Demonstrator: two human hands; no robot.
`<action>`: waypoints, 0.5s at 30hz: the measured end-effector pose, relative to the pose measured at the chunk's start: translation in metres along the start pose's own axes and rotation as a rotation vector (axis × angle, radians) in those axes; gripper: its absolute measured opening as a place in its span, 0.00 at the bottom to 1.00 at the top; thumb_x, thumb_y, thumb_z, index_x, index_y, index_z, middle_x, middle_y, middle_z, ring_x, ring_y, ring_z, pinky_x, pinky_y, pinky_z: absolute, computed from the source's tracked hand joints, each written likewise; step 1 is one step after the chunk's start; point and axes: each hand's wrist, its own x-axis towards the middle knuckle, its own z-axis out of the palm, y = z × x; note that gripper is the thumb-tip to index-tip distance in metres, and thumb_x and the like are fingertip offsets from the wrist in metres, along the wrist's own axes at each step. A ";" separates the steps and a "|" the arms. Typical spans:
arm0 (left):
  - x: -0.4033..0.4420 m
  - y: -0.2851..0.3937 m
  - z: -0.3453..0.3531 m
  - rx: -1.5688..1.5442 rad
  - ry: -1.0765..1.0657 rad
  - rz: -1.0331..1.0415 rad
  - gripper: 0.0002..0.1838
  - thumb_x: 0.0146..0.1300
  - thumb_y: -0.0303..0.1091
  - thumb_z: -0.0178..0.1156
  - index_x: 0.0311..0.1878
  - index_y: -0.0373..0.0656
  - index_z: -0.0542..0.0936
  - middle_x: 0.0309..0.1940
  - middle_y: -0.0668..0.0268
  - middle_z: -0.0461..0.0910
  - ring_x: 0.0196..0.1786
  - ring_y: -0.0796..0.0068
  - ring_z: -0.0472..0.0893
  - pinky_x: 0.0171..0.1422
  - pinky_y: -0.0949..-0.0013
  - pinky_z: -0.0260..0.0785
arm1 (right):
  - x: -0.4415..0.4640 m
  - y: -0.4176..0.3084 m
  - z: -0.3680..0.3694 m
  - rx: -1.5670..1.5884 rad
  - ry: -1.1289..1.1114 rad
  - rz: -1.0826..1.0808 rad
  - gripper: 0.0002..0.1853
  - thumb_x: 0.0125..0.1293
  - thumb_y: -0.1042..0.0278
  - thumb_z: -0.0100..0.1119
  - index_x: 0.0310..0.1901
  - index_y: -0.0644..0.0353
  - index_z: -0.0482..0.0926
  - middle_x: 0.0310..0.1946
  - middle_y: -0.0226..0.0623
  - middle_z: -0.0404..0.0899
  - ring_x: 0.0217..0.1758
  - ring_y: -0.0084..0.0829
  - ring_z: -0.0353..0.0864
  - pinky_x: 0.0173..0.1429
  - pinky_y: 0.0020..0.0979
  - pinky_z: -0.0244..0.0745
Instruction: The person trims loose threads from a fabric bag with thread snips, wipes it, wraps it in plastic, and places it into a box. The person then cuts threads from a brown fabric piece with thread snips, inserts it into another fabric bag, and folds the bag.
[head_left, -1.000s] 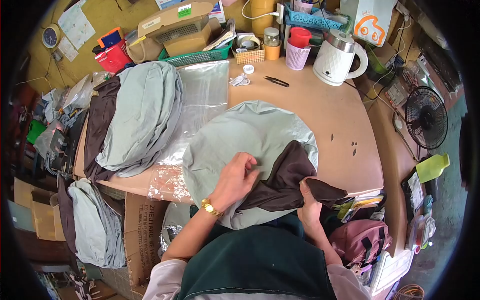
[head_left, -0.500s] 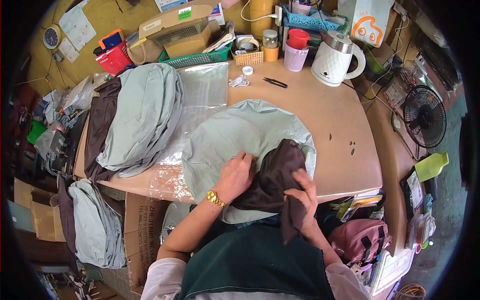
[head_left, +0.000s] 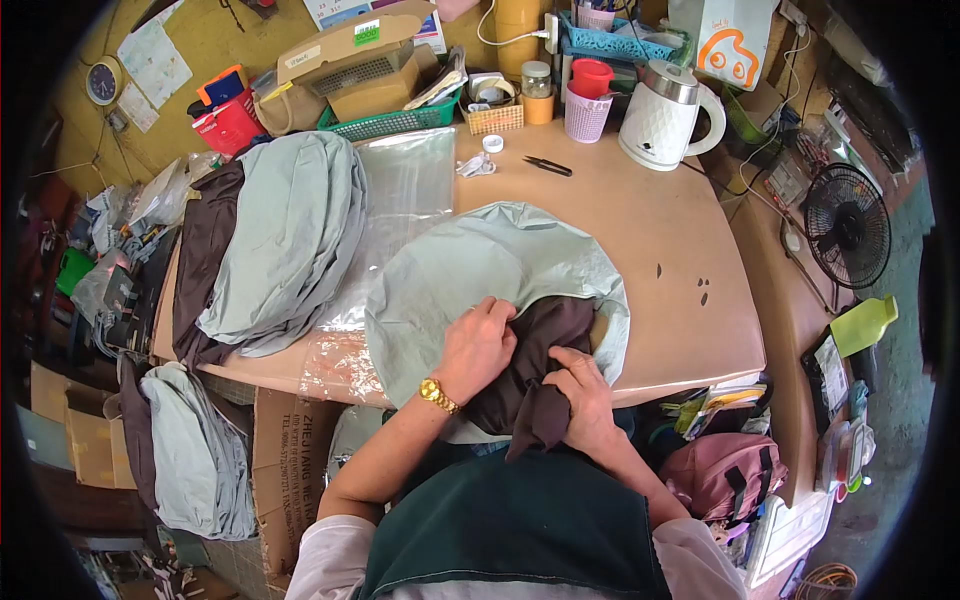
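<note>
A rounded piece of pale green fabric [head_left: 450,270] lies spread at the table's front edge, with dark brown fabric [head_left: 528,375] bunched over its near right part. My left hand [head_left: 477,350], with a gold watch at the wrist, rests on the pale cloth. Its fingers are closed in a pinch at the border where the pale and brown fabrics meet. My right hand [head_left: 585,400] grips a fold of the brown fabric, and a loose end hangs toward my dark apron [head_left: 510,530]. Whether the two fabrics are joined is hidden under the folds.
To the left lie a stack of pale green and brown fabric pieces [head_left: 285,230] and clear plastic sheets [head_left: 410,190]. Black thread snips [head_left: 548,166] lie farther back, near a white kettle [head_left: 660,115]. A fan [head_left: 847,225] stands at the right.
My right hand has moved left and slightly down, bringing the brown fabric closer to my left hand. The raised brown flap has folded down. My left hand has barely moved.
</note>
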 end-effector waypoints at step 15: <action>0.001 0.089 -0.063 0.196 0.102 0.614 0.05 0.51 0.28 0.60 0.33 0.42 0.77 0.28 0.66 0.69 0.29 0.68 0.73 0.31 0.67 0.66 | 0.124 0.046 0.046 -0.035 0.233 -0.076 0.21 0.52 0.67 0.63 0.49 0.61 0.78 0.49 0.45 0.79 0.56 0.48 0.76 0.59 0.40 0.71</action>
